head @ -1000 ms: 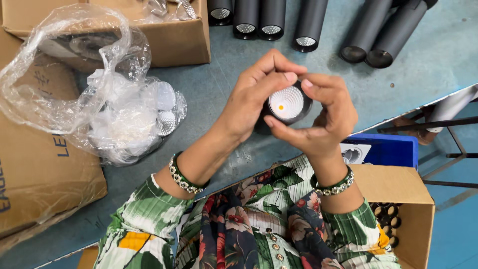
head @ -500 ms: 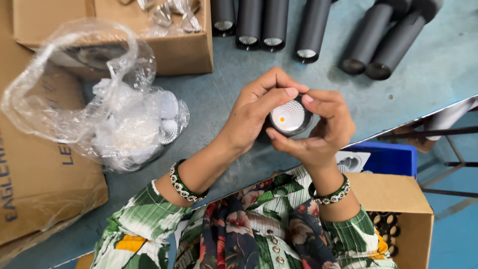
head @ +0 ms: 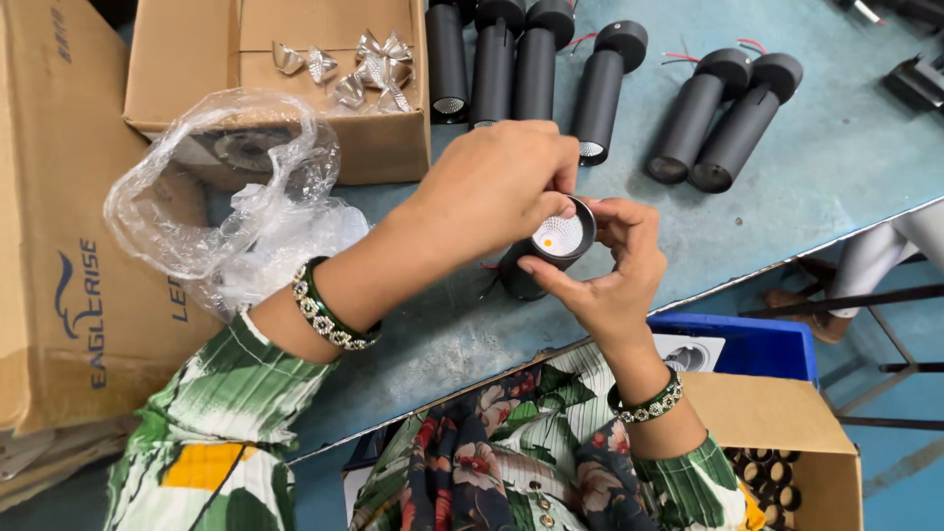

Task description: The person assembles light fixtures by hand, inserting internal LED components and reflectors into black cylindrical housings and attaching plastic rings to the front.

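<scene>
Blue-grey metal covered the surface (head: pixel 846 147), where a short black cylindrical lamp housing (head: pixel 544 258) sat above the near edge. The right hand (head: pixel 615 280) cradled its barrel, fingers wrapped round it, while the left hand (head: pixel 497 187) pinched at the rim over the pale dimpled lens. It looked rigid and smooth, probably light; the lens seemed the delicate part. Long black tube lamps (head: pixel 600 93) crowded the far edge, a crumpled clear plastic bag (head: pixel 236 197) lay leftward, leaving open room to the right.
</scene>
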